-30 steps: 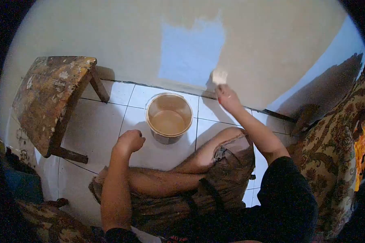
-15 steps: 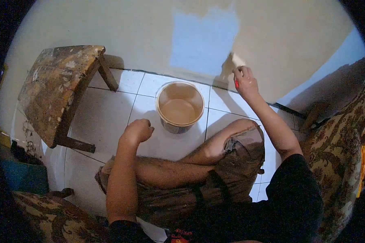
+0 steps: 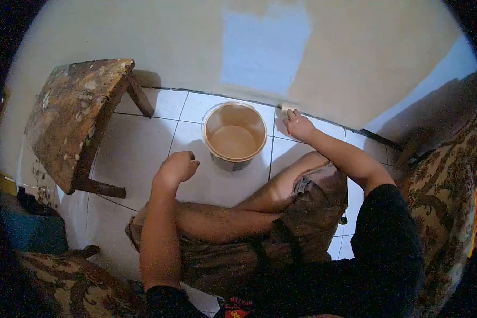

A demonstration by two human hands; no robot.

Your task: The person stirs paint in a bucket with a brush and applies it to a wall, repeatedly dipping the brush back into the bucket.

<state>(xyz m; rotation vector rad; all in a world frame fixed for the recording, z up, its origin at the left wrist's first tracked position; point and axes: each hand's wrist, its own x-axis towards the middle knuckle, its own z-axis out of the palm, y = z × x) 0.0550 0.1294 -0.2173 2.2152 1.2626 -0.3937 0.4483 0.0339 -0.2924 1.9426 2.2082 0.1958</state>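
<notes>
My right hand grips a paintbrush, whose pale head is low by the foot of the wall. Most of its handle is hidden in my fingers. Beige paint covers much of that wall, around a bare light-blue patch. Between my hands, on the tiles, a round bucket contains beige-brown paint. My left hand hovers left of the bucket, apart from it, with its fingers curled in and nothing visible in them.
A paint-spattered wooden stool stands at the left, close to the wall. Patterned upholstery rises at my right, and more lies at the lower left. My crossed legs are on the white tiled floor.
My right hand has moved down and left with the paintbrush, from the wall right of the blue patch to the wall's foot. My left hand has barely moved.
</notes>
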